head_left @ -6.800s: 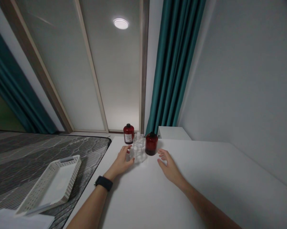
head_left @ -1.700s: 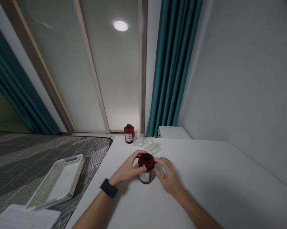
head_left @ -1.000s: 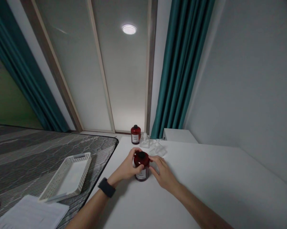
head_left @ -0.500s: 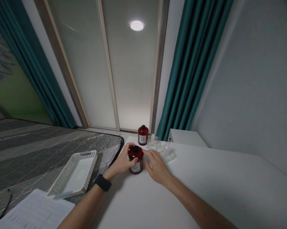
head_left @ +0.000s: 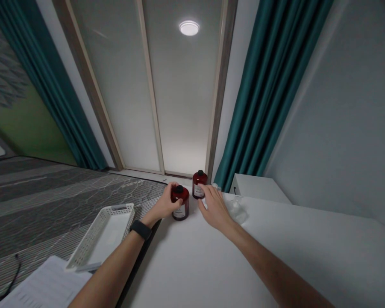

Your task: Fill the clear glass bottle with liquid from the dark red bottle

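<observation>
A dark red bottle with a black cap and white label (head_left: pixel 183 209) stands upright near the far left corner of the white table. My left hand (head_left: pixel 166 204) is wrapped round its left side, thumb across the front. Just behind and to the right is a second red bottle (head_left: pixel 198 189), also upright. My right hand (head_left: pixel 214 208) is in front of that second bottle, fingers apart and reaching toward it; whether the fingertips touch it I cannot tell. Clear crumpled plastic (head_left: pixel 237 209) lies right of my right hand, partly hidden by it.
On the grey patterned surface at left rest a white perforated basket (head_left: pixel 130 209) and printed papers (head_left: pixel 48 284). A white cabinet (head_left: pixel 261 187) stands beyond the white table (head_left: pixel 291 252), beside a teal curtain (head_left: pixel 263 98). Frosted doors are behind.
The front bottle has moved back and left with my left hand, now beside the rear bottle. My right hand has left the front bottle and moved toward the rear one. The view has shifted slightly.
</observation>
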The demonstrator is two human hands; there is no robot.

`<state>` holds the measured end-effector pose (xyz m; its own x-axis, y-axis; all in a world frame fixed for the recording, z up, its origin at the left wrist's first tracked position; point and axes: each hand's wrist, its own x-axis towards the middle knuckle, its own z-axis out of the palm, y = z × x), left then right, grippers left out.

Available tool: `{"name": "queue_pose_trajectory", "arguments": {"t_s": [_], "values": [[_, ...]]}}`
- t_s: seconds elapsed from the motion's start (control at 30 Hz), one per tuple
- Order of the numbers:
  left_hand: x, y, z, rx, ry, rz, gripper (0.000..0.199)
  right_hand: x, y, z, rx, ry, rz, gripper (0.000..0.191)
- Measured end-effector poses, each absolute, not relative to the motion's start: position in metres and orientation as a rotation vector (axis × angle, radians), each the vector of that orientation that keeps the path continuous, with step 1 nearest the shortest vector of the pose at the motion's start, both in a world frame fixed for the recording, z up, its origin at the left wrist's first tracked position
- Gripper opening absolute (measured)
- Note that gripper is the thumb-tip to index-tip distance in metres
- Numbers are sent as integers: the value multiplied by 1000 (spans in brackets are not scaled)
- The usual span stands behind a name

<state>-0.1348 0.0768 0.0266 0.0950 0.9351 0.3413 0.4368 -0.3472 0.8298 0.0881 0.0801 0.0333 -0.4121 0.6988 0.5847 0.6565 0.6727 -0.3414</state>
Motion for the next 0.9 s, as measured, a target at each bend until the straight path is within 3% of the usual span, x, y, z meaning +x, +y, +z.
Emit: {"name": "queue_pose_trajectory", "arguments": {"t_s": [0.33, 0.9], "values": [[-141, 110, 30, 1784, 1331, 1229, 45, 84, 138, 66, -1305, -2200, -28, 50], [-141, 151, 40, 1716, 1317, 1162, 45, 83, 178, 63, -1169, -2374, 251, 28]]}}
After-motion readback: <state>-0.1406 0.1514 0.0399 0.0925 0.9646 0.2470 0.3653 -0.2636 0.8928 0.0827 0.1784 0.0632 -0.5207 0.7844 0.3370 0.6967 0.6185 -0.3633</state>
